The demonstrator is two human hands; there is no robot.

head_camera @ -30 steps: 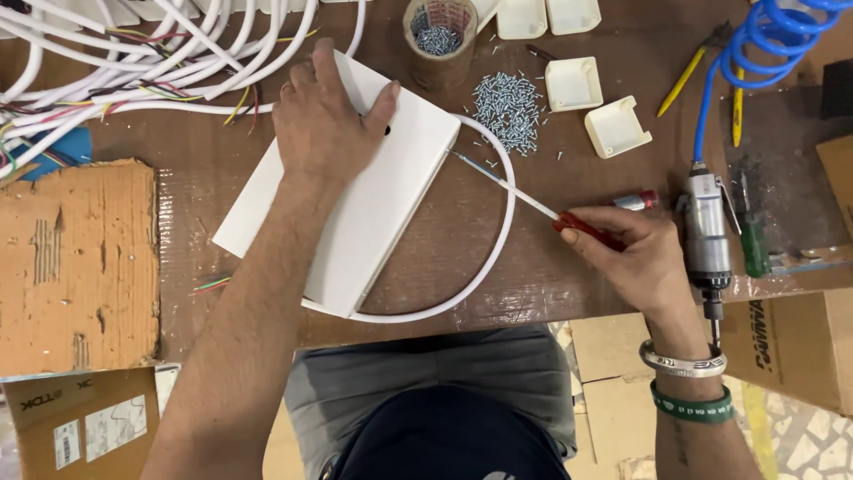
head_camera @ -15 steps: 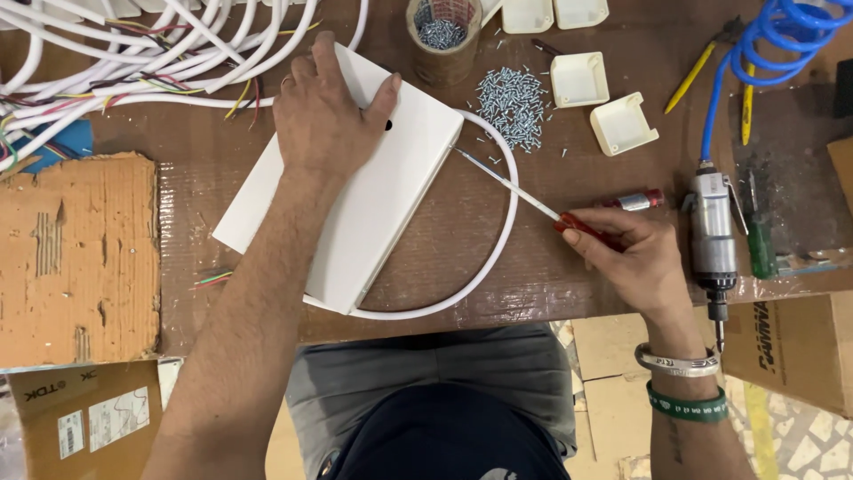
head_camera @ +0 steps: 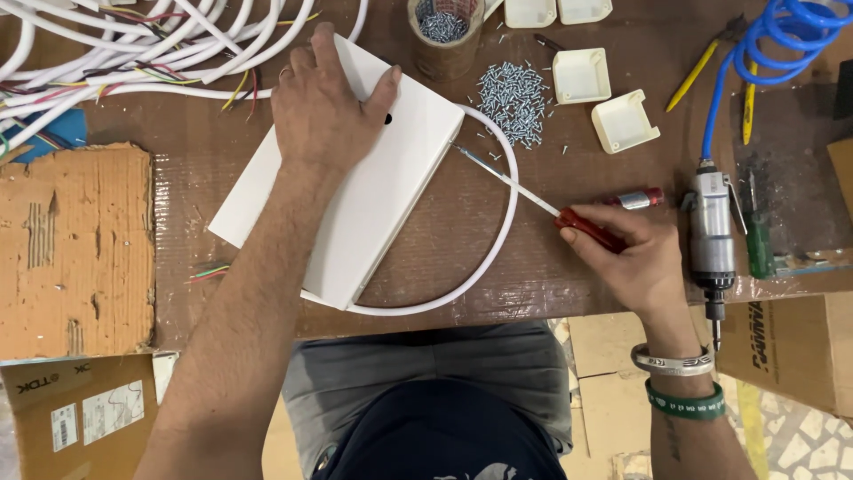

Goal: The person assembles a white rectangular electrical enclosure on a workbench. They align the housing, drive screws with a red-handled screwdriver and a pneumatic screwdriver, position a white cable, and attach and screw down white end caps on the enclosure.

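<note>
From my remote seat, the far left shows a torn slab of brown cardboard (head_camera: 75,249) lying on the desk (head_camera: 569,302), with a small cardboard box (head_camera: 80,413) below the desk edge. Above the slab, a tangle of white cables (head_camera: 133,44) with coloured wire ends spreads across the top left corner.

Next comes the left hand (head_camera: 324,111), laid flat with its fingers (head_camera: 324,49) spread open, pressing down on the upper end of a long white panel (head_camera: 355,196) that lies tilted across the desk. A white curved tube (head_camera: 498,222) arcs from the panel's upper right edge round to its lower end, touching the panel at both.

Near the top middle stands a roll of brown tape (head_camera: 444,40) with screws inside it, and just to its right lies a loose pile of small silver screws (head_camera: 515,98). Three small cream plastic caps (head_camera: 582,76) sit near the pile.

Further right, the right hand (head_camera: 631,262) has its fingers closed around the red handle of a screwdriver (head_camera: 533,196), whose shaft slants up left so the tip meets the panel's right edge beside the tube. The wrist wears a metal bracelet (head_camera: 671,360) and a green band (head_camera: 684,400).

Just beside that hand lies a grey pneumatic driver (head_camera: 711,240), joined to a coiled blue hose (head_camera: 782,44) at the top right.
</note>
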